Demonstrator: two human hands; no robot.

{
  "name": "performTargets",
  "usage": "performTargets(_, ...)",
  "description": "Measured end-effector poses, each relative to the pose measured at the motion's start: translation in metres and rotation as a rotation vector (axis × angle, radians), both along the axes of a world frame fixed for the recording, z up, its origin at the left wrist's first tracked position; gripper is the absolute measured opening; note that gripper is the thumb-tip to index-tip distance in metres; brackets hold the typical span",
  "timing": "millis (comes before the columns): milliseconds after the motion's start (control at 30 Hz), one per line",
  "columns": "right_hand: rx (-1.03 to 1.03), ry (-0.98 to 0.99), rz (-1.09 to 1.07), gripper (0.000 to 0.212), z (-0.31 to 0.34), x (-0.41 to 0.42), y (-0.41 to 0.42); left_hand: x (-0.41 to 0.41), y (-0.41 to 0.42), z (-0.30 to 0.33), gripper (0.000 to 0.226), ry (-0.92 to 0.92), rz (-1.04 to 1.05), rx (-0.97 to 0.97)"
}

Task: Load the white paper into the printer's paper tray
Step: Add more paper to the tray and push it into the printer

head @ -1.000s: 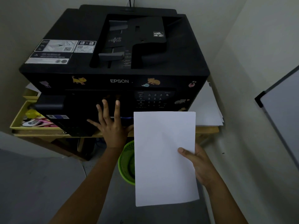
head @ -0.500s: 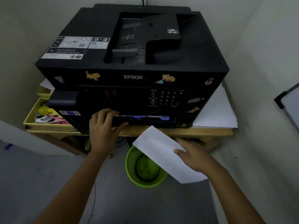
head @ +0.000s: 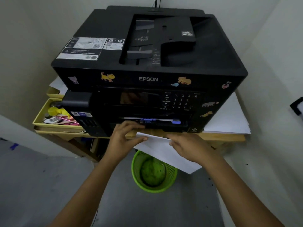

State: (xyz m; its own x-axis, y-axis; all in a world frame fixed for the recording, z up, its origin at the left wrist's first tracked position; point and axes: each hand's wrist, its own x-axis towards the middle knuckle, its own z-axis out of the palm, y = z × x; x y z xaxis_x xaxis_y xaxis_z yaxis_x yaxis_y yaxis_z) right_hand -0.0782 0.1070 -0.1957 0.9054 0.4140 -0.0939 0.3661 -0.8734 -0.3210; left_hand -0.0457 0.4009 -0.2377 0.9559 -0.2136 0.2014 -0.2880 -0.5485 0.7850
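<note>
Head view. Black printer (head: pixel 147 66) taken as landmark, seated on a wooden table (head: pixel 226 137). Paper tray (head: pixel 164 124) low in the printer's front, open as a dark slot, blue guides showing along its top.

White paper (head: pixel 157 145) held just below and in front of that slot, sloped, far edge level with the table's lip, near corner hanging down over a green bin (head: pixel 154 171) on the floor under the printer. Not yet in the tray.

Left hand (head: pixel 124 136) at the left end of the slot, fingers curled up against the tray's lower edge, thumb laid along the paper's far edge; whether really clasping the tray, cannot tell. Probably steadying the opening and guiding the sheet. Right hand (head: pixel 188 148) on top of the paper right of the slot's middle, fingers curled over it; thumb hidden, likely pinching from beneath.

Slot narrow; sheet skewed to it, so squaring likely needed before pushing in. Open air below the table lip for lowering or swinging. Loose sheets (head: pixel 229 118) right of the printer, a yellow drawer (head: pixel 49 112) of oddments left, neither in the way.
</note>
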Motion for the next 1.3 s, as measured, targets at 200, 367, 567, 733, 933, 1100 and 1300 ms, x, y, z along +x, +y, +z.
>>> performTargets(200, -0.081, -0.257, -0.071, 0.028, -0.017, 0.001, 0.01, 0.002, 0.002, -0.011, 0.046, -0.122, 0.141, 0.099)
performTargets(367, -0.093, -0.479, -0.182, 0.027, -0.026, 0.003, 0.016, -0.003, 0.001, -0.013, 0.04, -0.25, 0.27, 0.171)
performTargets(567, -0.158, -0.548, -0.213, 0.029, -0.036, 0.018, 0.023, 0.006, 0.0, -0.008, 0.034, -0.184, 0.182, -0.036)
performTargets(733, -0.12, -0.564, -0.225, 0.024, -0.04, 0.02, 0.025, 0.016, 0.001, -0.009, 0.027, -0.146, 0.207, -0.058)
performTargets(933, -0.057, -0.592, -0.188, 0.025, -0.04, 0.024, 0.02, 0.018, -0.001, -0.012, 0.024, -0.152, 0.203, -0.091)
performTargets(1100, -0.004, -0.574, -0.195, 0.023, -0.044, 0.034, 0.016, 0.025, -0.005, -0.014, 0.019, -0.148, 0.191, -0.106)
performTargets(1300, 0.023, -0.562, -0.221, 0.022, -0.044, 0.051, 0.014, 0.038, -0.013, -0.017, 0.013, -0.15, 0.233, -0.105)
